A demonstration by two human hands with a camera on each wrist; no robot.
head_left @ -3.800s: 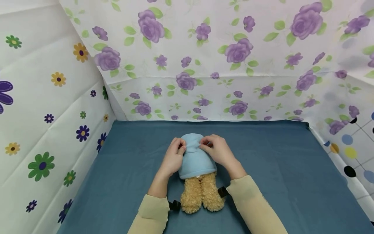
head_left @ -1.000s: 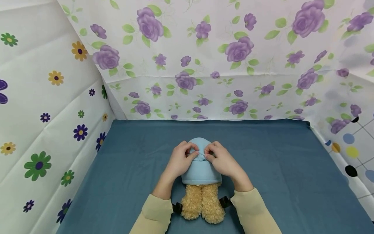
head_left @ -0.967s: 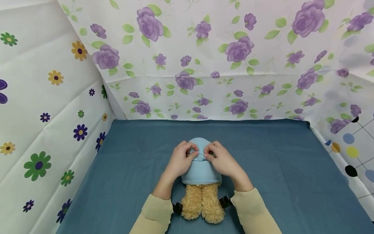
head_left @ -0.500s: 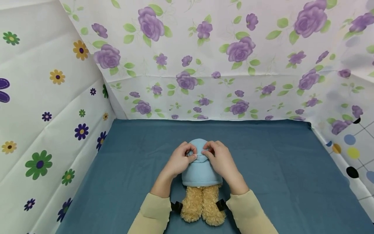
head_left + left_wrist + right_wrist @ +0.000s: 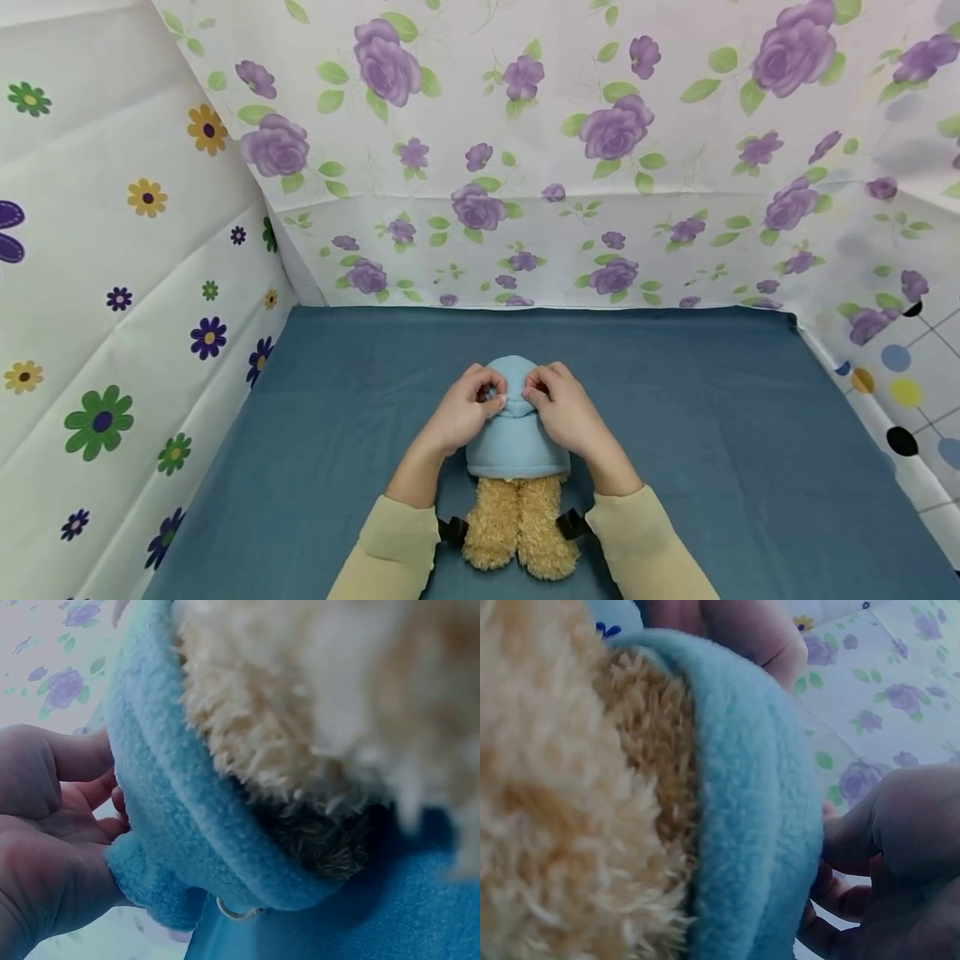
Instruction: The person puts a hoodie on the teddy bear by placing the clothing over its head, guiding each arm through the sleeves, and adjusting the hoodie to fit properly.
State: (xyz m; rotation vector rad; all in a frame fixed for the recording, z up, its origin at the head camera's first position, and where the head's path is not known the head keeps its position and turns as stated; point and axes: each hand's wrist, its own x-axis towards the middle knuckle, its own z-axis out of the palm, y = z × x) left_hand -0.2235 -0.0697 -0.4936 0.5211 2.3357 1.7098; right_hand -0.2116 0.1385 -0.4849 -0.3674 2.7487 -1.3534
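Clearly fuzzy, the blue fleece (image 5: 517, 450) lies over the furry toy (image 5: 489, 525) on the bench (image 5: 352, 383), only the toy's legs showing plainly; the left hand (image 5: 459, 410) and right hand (image 5: 567, 410), one toward each side of the toy, have their grip pinched on the cloth; it should handle light, limp, hardly slippery, unlikely to tear; loose folds well above the toy's legs seem the best hold.

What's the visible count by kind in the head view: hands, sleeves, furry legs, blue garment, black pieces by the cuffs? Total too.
Hands: 2
Sleeves: 2
Legs: 2
Garment: 1
Black pieces: 2
Total: 9
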